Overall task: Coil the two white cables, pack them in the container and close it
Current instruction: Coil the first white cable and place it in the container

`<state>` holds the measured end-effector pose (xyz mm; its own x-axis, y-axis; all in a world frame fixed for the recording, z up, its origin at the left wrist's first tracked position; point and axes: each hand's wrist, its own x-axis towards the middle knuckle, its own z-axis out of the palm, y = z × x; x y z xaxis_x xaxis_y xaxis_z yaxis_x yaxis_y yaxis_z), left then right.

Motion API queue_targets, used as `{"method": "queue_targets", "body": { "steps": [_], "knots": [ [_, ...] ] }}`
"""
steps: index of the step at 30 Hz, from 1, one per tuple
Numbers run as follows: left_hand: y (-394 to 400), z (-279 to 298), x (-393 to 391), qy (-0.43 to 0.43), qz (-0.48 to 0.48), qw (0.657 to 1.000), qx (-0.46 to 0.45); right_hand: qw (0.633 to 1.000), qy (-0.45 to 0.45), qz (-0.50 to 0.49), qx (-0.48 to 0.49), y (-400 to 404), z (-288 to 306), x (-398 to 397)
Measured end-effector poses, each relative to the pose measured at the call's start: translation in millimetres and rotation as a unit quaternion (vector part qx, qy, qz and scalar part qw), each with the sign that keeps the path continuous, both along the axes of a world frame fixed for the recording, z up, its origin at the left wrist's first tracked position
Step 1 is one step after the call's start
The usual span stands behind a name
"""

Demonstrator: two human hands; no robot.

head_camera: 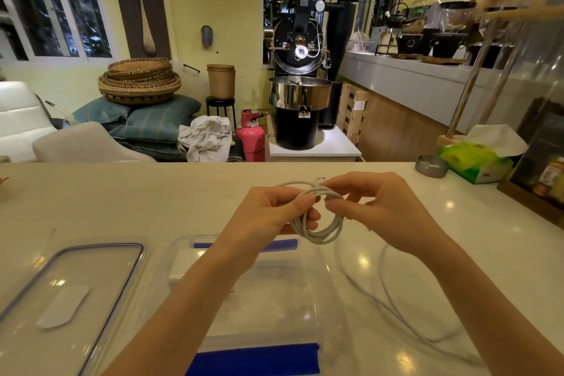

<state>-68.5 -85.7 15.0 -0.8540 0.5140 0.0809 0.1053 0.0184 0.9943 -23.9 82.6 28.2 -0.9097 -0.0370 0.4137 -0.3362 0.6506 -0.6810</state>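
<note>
Left hand (276, 212) holds the coiled white cable (319, 217) in a closed grip above the open container (274, 293), right hand (370, 203) pinches its upper loops (connector end blurred), second cable (396, 308) lies loose on desk (152, 201), partly arm-hidden.
</note>
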Motion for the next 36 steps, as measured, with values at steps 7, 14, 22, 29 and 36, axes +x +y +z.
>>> {"method": "queue_targets", "body": {
  "steps": [7, 14, 22, 29, 36],
  "knots": [
    [-8.9, 4.8, 11.3, 0.393, 0.204, 0.851, -0.282, 0.995, -0.060, -0.004, -0.084, -6.4, -1.9, -0.3],
    [-24.7, -13.3, 11.8, 0.270, 0.078, 0.902, -0.328, 0.994, -0.084, 0.006, -0.069, -25.6, -12.4, 4.2],
    [-32.2, -34.6, 0.6, 0.197, 0.037, 0.886, -0.418, 0.979, -0.174, -0.062, 0.089, -46.5, -36.9, -2.6],
    [-20.8, -47.8, -4.8, 0.198, -0.012, 0.840, -0.506, 0.920, -0.140, -0.103, 0.352, -63.5, -46.6, -7.6],
    [-10.3, -50.5, -1.9, 0.218, -0.040, 0.771, -0.597, 0.885, -0.120, -0.081, 0.443, -68.4, -50.6, -10.5]
  ]
}}
